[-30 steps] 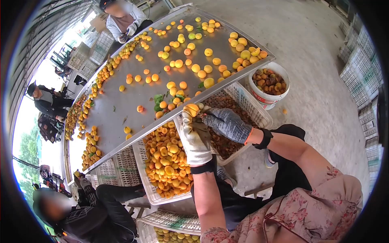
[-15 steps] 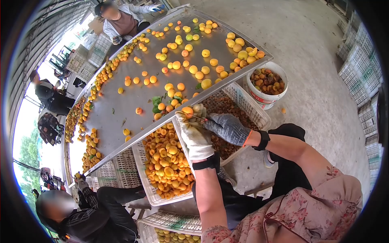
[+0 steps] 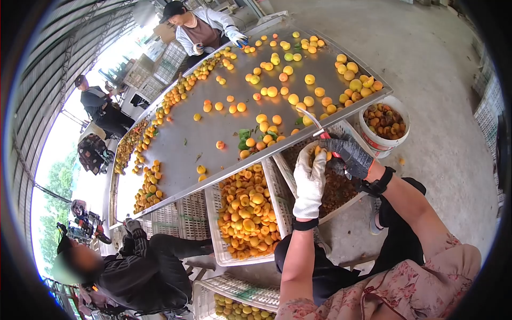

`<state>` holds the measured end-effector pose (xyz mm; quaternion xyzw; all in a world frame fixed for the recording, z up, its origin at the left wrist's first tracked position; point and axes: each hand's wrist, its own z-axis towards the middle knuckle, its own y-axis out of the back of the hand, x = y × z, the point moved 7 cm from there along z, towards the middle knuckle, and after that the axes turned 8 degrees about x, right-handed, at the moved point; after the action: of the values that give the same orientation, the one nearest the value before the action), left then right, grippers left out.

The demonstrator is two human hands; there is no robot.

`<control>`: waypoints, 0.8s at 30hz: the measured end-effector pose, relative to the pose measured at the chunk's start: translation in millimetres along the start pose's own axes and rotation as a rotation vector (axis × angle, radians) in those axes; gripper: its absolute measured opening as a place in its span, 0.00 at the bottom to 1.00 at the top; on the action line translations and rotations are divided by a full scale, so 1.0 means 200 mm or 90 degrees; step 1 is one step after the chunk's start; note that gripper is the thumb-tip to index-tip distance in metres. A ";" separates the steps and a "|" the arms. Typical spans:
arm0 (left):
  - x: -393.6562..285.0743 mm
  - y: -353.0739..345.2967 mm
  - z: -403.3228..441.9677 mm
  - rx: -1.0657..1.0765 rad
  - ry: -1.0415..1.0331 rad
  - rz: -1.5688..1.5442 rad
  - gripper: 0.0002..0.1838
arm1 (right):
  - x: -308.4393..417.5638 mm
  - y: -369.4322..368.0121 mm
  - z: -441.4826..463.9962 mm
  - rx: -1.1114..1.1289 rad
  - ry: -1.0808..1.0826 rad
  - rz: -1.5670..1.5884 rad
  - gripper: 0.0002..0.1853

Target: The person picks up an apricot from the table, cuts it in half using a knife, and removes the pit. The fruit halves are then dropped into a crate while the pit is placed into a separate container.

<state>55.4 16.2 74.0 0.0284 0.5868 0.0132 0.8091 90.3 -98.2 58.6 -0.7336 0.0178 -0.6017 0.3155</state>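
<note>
My left hand (image 3: 310, 178), in a white glove, is closed around an apricot (image 3: 321, 153) just off the near edge of the metal table (image 3: 205, 140). My right hand (image 3: 350, 154), in a dark grey glove, closes on a red-handled cutting tool (image 3: 324, 135) beside the fruit. Its slim, pale, curved end points up and left over the table edge. Fingers partly hide both apricot and handle. Below my hands is a crate of brown apricot stones (image 3: 341, 193). To its left, a white crate (image 3: 217, 234) holds halved apricots.
Whole apricots (image 3: 272, 92) lie scattered over the table. A white bucket (image 3: 402, 125) of darker fruit stands at right. One person (image 3: 200, 32) reaches over the far side; another (image 3: 136, 266) sits at lower left. A crate (image 3: 200, 298) of apricots sits at the bottom.
The view has shifted, so the table sits further right. My hands have turned, bringing the tool's curved end into sight. The far person's glove now reaches down to the table.
</note>
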 end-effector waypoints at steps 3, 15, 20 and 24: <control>-0.09 0.02 -0.02 -0.035 0.037 -0.047 0.16 | 0.02 -0.05 -0.05 0.050 -0.080 0.047 0.10; 0.00 -0.02 -0.02 0.144 0.056 -0.719 0.17 | 0.09 -0.07 0.01 0.164 0.076 0.272 0.11; -0.08 -0.12 -0.07 0.023 0.100 -0.533 0.23 | 0.19 -0.04 0.00 -0.019 0.194 0.224 0.12; 0.03 -0.17 -0.08 0.088 0.127 -0.534 0.23 | 0.23 -0.02 0.02 -0.049 0.263 0.245 0.12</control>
<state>41.3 -17.3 60.2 -0.1598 0.6225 -0.3534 0.6798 105.9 -112.4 100.0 -0.5902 0.2433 -0.6661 0.3857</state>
